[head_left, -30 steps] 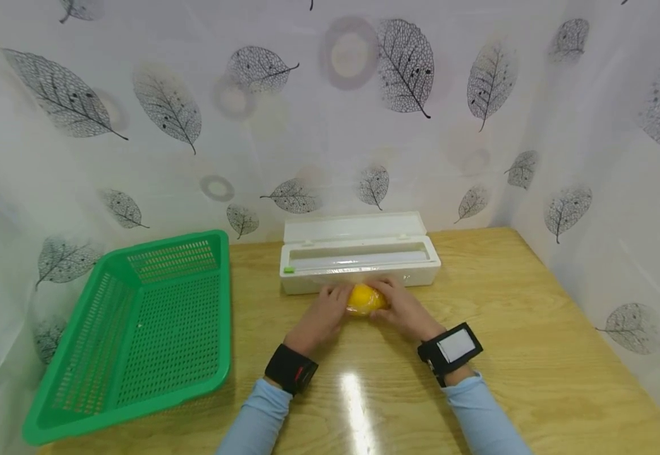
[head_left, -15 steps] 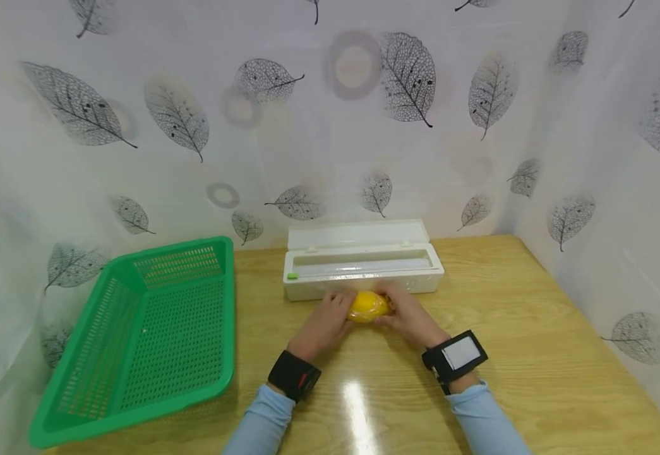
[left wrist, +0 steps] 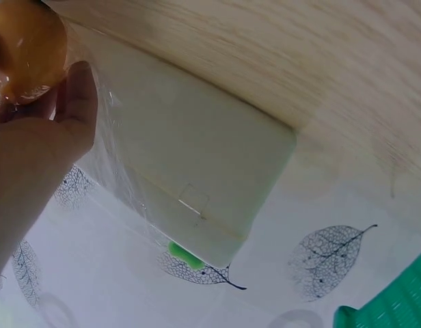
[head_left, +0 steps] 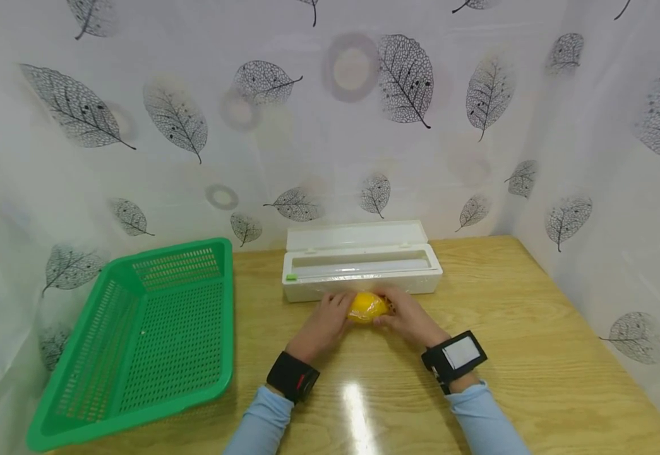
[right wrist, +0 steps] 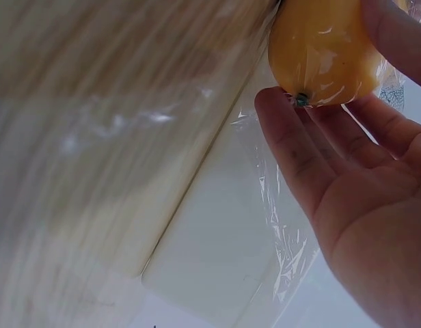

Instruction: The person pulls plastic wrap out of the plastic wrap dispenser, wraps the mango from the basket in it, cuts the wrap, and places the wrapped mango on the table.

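A yellow lemon (head_left: 367, 307) sits between my two hands, just in front of a white cling film box (head_left: 364, 282). Clear cling film (right wrist: 286, 260) stretches from the box over the fruit and shines in creases on its skin. My left hand (head_left: 324, 323) holds the lemon's left end, its thumb and fingers around it in the left wrist view. At the other end, my right hand (head_left: 411, 318) grips it, with thumb on one side and fingers on the other. A green stem nub shows at the lemon's tip in the right wrist view.
The box's lid (head_left: 358, 236) stands open at the back, with a film roll (head_left: 364, 268) inside and a green slider (head_left: 291, 277) at its left end. A green plastic basket (head_left: 226, 328) stands on the left of the wooden table (head_left: 523, 341). A leaf-patterned curtain (head_left: 318, 139) hangs behind.
The lemon has turned slightly between my hands and shows more of its length. The head view has tilted a little, shifting the whole scene downward. Both hands keep hold of the lemon.
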The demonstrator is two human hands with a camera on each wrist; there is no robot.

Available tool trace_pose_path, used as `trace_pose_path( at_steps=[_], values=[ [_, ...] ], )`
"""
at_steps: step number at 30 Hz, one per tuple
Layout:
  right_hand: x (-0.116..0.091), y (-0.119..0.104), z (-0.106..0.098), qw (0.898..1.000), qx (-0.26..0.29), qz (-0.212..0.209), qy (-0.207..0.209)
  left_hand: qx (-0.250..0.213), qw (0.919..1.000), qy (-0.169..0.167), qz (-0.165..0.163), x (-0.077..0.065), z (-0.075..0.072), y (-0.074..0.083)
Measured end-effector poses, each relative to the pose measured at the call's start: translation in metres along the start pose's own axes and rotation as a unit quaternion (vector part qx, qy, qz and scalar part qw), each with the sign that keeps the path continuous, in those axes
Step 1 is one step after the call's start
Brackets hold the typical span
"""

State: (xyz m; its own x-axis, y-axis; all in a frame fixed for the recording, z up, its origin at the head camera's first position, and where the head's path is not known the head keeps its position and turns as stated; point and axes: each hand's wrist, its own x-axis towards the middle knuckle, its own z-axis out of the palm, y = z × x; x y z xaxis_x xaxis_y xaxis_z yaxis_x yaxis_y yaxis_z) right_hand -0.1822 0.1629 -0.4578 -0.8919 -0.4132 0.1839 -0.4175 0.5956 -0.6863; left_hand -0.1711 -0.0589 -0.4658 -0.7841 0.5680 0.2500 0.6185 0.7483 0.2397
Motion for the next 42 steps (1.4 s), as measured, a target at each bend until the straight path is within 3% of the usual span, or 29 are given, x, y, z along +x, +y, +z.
trace_pose_path(
  at_steps=[5,13,20,31,42],
  values=[
    [0.0014,-0.0002,-0.0011,1.000,-0.001,0.007,-0.006,-0.006,0.9998,0.002,-0.021,-0.0005,-0.0029,0.0019],
    [0.0014,-0.0007,-0.0016,1.000,0.009,0.024,-0.013,-0.004,0.9998,0.009,-0.016,0.0008,-0.0039,0.0006],
    [0.0022,-0.0014,-0.0020,0.998,0.039,0.057,-0.016,-0.041,0.9987,0.017,-0.026,0.0014,-0.0072,0.0013],
    [0.0049,-0.0019,-0.0028,0.997,0.035,0.069,-0.014,-0.080,0.9951,0.018,-0.055,0.0007,-0.0073,0.0004],
    [0.0046,-0.0006,-0.0033,0.996,0.041,0.077,-0.018,-0.070,0.9956,0.026,-0.056,-0.0009,-0.0072,0.0005]
  ],
)
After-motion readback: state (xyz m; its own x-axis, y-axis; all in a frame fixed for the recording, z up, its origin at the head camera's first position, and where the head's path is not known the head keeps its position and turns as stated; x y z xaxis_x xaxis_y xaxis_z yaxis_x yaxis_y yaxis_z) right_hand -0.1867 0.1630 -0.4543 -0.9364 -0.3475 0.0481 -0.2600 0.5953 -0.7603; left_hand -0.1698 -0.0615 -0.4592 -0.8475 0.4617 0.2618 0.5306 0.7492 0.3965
